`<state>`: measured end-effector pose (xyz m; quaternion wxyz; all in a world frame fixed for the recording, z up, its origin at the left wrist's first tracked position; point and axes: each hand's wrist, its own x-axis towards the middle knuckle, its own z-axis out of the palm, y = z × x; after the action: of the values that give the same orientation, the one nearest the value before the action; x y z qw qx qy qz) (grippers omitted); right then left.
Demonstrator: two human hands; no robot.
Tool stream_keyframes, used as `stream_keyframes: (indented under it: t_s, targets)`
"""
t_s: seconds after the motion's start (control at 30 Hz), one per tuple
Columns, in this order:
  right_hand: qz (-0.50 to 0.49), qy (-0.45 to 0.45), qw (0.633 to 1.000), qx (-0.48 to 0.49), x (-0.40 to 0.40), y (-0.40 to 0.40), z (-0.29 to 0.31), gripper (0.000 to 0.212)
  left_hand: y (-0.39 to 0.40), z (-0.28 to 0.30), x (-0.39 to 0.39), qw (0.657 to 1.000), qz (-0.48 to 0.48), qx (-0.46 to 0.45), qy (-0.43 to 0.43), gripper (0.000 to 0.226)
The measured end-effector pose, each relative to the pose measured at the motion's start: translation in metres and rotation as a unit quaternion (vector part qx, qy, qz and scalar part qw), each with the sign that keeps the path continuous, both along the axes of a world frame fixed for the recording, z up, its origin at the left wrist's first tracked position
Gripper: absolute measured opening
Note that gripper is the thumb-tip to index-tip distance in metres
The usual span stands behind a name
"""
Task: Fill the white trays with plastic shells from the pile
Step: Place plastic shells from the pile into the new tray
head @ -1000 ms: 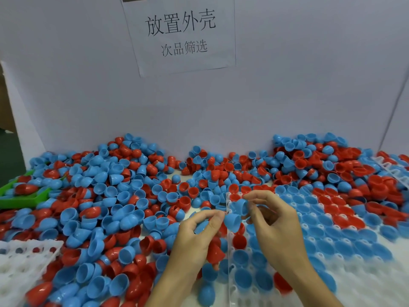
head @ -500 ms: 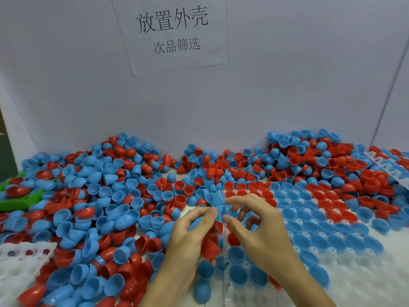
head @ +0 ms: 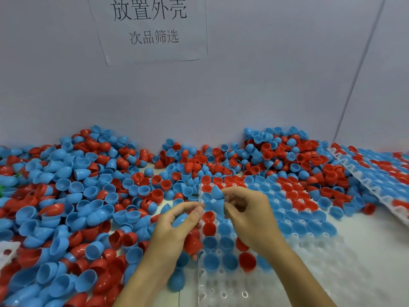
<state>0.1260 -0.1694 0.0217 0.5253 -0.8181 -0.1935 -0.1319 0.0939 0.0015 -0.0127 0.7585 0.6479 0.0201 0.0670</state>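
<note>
A big pile of blue and red plastic shells (head: 73,196) covers the table's left and back. The white tray (head: 321,262) lies at the right, its far rows filled with blue and red shells, its near rows bare. My left hand (head: 177,227) grips a blue shell (head: 179,220) in its curled fingers, with a red shell (head: 194,243) under the palm. Over the tray's left edge, my right hand (head: 250,216) pinches a blue shell (head: 215,199) at its fingertips.
A second white tray (head: 376,191), also holding shells, leans at the far right. Another white tray's corner (head: 6,251) shows at the left edge. A grey wall with a paper sign (head: 150,25) closes off the back.
Both hands have stayed over the tray's left edge. The right hand's fingers have drawn a blue shell a little away from the left hand. The camera has tilted upward.
</note>
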Motion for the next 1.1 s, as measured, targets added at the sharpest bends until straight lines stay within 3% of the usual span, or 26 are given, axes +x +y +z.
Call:
stream_keyframes:
  t_s: [0.17, 0.3, 0.47, 0.57, 0.8, 1.0, 1.1]
  targets:
    - [-0.052, 0.048, 0.988, -0.139, -0.008, -0.063, 0.012, 0.031, 0.004, 0.000, 0.000, 1.000, 0.007, -0.027, 0.013, 0.037]
    - [-0.066, 0.115, 0.938, -0.319, -0.020, -0.105, 0.025, 0.031, 0.004, 0.000, -0.001, 0.999, 0.017, -0.046, 0.017, 0.013]
    - [-0.072, 0.150, 0.880, -0.445, -0.030, -0.118, 0.028, 0.026, 0.004, 0.003, -0.002, 0.993, 0.040, -0.103, 0.030, 0.027]
    - [-0.077, 0.159, 0.855, -0.487, -0.033, -0.111, 0.023, 0.010, 0.003, 0.004, -0.004, 0.992, 0.037, -0.115, 0.036, 0.024]
    - [-0.091, 0.167, 0.823, -0.536, -0.027, -0.106, 0.012, 0.021, 0.001, 0.006, -0.005, 0.992, 0.031, -0.117, 0.042, 0.020]
    - [-0.040, 0.193, 0.826, -0.528, -0.020, -0.114, 0.020, 0.027, 0.002, 0.006, -0.006, 0.991, 0.023, -0.127, 0.032, 0.028]
    - [-0.043, 0.171, 0.844, -0.506, -0.016, -0.109, 0.027, 0.024, 0.002, 0.005, -0.006, 0.991, 0.024, -0.128, 0.022, 0.034]
